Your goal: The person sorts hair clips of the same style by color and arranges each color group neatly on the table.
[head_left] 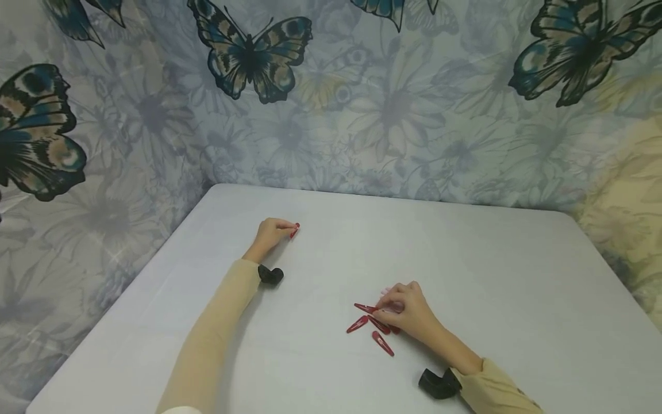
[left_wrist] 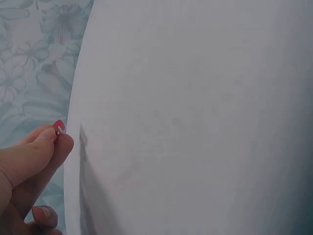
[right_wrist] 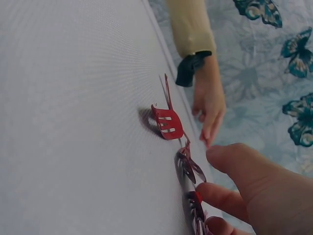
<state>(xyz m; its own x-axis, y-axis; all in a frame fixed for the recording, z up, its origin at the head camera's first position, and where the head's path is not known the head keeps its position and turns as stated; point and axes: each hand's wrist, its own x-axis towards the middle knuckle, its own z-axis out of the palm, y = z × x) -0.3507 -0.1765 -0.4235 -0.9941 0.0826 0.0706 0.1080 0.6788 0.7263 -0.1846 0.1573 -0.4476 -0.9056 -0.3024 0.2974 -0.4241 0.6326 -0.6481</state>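
My left hand (head_left: 270,233) is held out over the far left part of the table. Its thumb and forefinger pinch a small red hair clip (left_wrist: 59,126), most of it covered by the fingertips in the left wrist view. Lower down, my right hand (head_left: 411,310) is at a loose group of red snap hair clips (head_left: 357,324). Its thumb and forefinger are spread apart, fingertips right at the clips, with nothing between them in the right wrist view. A slotted red clip (right_wrist: 168,125) lies beyond the thumb. Part of the group is hidden under the right hand.
The clips lie on a white table (head_left: 481,259). One red clip (head_left: 383,343) sits a little nearer than the others. Cloth printed with butterflies (head_left: 253,54) hangs behind and to the left. Black bands (head_left: 438,384) are worn on both wrists.
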